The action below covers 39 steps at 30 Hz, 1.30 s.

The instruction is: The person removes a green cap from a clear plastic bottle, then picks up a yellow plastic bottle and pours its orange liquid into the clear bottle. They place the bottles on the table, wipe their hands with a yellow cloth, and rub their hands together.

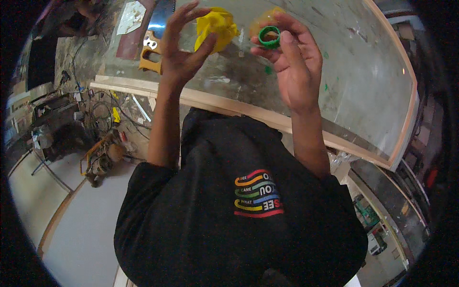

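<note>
Over the table's far side, my left hand (184, 55) is closed around a bright yellow crumpled thing (217, 28), with the thumb and fingers along its near-left side. Whether it is cloth or thin plastic I cannot tell. To its right, my right hand (299, 62) has its palm turned up. Its thumb and fingers grip a green ring (269, 44) with an open middle. Behind the ring, a translucent yellowish piece (260, 24) shows, partly covered by the fingers; whether the two are joined is unclear. The two hands are apart.
A handsaw with a wooden handle (149, 60) lies left of my left hand, beside a dark red board (134, 36) and a white sheet (131, 18). Raised wooden strips (239, 107) edge the grey table (363, 86). Cables (103, 103) and machine parts (103, 158) lie at the left.
</note>
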### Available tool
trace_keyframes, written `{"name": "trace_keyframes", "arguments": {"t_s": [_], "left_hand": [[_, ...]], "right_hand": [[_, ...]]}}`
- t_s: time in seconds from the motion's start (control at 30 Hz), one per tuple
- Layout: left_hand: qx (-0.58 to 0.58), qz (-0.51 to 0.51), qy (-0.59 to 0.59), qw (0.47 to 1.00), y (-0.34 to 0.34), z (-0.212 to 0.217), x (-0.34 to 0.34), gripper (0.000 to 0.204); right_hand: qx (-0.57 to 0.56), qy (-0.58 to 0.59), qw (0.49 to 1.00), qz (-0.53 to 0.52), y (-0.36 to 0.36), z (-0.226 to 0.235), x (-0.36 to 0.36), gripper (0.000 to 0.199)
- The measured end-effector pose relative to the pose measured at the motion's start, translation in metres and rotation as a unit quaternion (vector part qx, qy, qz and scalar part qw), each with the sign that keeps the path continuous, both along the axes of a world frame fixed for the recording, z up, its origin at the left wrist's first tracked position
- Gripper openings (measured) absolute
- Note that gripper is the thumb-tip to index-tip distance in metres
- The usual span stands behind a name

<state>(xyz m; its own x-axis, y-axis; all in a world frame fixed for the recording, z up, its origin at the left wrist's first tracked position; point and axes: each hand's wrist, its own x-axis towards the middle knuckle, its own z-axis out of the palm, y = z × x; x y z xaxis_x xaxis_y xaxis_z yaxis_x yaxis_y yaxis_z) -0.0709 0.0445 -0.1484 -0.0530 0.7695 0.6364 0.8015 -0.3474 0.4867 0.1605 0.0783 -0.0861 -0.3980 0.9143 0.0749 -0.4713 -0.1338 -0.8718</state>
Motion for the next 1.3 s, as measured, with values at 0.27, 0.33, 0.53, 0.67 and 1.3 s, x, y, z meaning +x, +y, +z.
{"name": "trace_keyframes", "arguments": {"t_s": [0.27,0.33,0.53,0.67,1.3], "left_hand": [[-0.059,-0.128,-0.290,0.947,0.024,-0.010,0.012,0.079],[-0.063,-0.134,-0.310,0.939,0.022,-0.017,0.013,0.079],[-0.080,-0.087,-0.336,0.935,0.021,-0.036,0.017,0.074],[-0.079,-0.095,-0.349,0.929,0.022,-0.041,0.026,0.069],[-0.060,-0.097,-0.397,0.910,0.027,-0.072,0.025,0.068]], "right_hand": [[-0.077,0.172,0.975,0.121,0.001,0.013,-0.015,0.040],[-0.079,0.190,0.969,0.134,0.000,0.015,-0.015,0.041],[-0.037,0.171,0.978,0.111,0.002,0.013,-0.020,0.039],[0.040,0.001,0.999,0.016,0.018,-0.007,-0.029,0.036],[0.364,-0.271,0.891,-0.035,0.050,-0.052,-0.054,0.048]]}}
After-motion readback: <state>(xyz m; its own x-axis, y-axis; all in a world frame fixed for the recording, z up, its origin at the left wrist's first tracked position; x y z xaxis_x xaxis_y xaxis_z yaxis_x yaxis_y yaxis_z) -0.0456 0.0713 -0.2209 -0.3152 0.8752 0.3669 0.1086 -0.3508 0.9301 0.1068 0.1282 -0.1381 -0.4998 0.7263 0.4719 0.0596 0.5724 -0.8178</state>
